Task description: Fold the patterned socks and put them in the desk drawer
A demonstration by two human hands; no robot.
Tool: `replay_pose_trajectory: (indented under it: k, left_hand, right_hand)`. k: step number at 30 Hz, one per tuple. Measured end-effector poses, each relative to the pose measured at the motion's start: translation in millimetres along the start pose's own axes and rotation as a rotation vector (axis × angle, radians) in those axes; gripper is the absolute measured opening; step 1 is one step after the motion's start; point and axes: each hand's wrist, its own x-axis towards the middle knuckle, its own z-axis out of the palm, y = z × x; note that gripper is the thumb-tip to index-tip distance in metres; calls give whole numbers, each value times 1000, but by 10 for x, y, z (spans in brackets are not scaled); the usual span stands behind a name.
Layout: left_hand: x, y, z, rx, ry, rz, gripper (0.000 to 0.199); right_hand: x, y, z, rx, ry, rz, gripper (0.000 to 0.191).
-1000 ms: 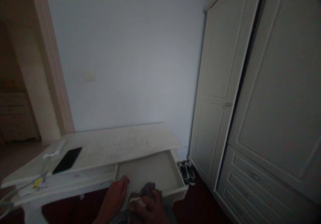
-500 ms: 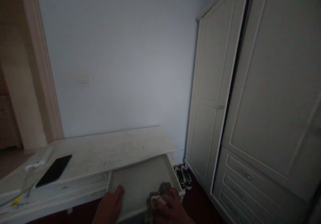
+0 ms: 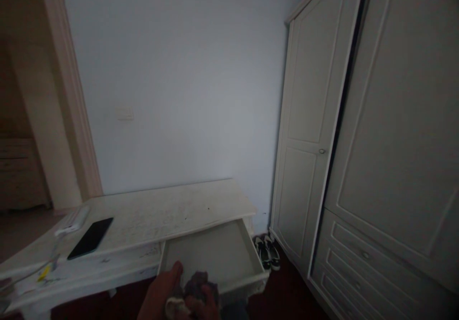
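- The bare right hand (image 3: 202, 305) was clenched around a crumpled grey-mauve cloth (image 3: 196, 284) with a cream part on its left, held low over the front of the drawer.
- The bare left hand (image 3: 161, 291) was at the front left corner of the drawer, fingers bent; whether it gripped the edge could not be told.
- Change: half a second earlier the cloth was near the drawer's front right corner; at this moment it was back toward the left, close beside the left hand.
- Meaning, as judged: the cloth work was passing sideways along the drawer's front portion, with the left hand placed to steady it.
- The shallow white rectangular drawer (image 3: 215, 250) stood pulled out, its pale interior exposed.
- The drawer belonged to a long white desk with a worn painted top (image 3: 161, 210).
- A flat black rectangular device (image 3: 91, 238) lay near the desk's front edge, left of the drawer.
- Black-and-white shoes (image 3: 265, 252) stood on the dark red floor (image 3: 283, 291), right of the drawer, beside a white panelled wardrobe (image 3: 304, 181).
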Motion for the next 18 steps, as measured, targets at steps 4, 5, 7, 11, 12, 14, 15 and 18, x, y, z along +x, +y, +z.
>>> replay_pose_trajectory:
  k: [4,5,7,11,12,14,15,18]
  left_hand:
    - [-21,-40,38,-42,49,21,36]
    - [-24,-46,53,-35,56,28,38]
    - [-21,-51,80,-20,55,27,43]
    - [-16,-39,97,-11,81,29,50]
    - [-18,-32,93,-9,85,35,50]
    - [-24,-16,85,-2,93,37,51]
    - [-24,-10,84,4,97,32,51]
    - [-5,-12,102,10,109,10,53]
  right_hand:
    - [119,399,-501,53,-15,-83,22]
    - [122,597,-721,41,-43,-109,19]
    - [78,1013,-1184,-10,-77,-165,18]
    - [-138,1585,-1889,-55,-118,-6,54]
    - [-192,1632,-1969,-54,-114,61,66]
    - [-269,1589,-1975,-75,-86,156,70]
    - [-286,1498,-1895,-97,-63,175,61]
    - [-251,988,-1345,-135,4,119,28]
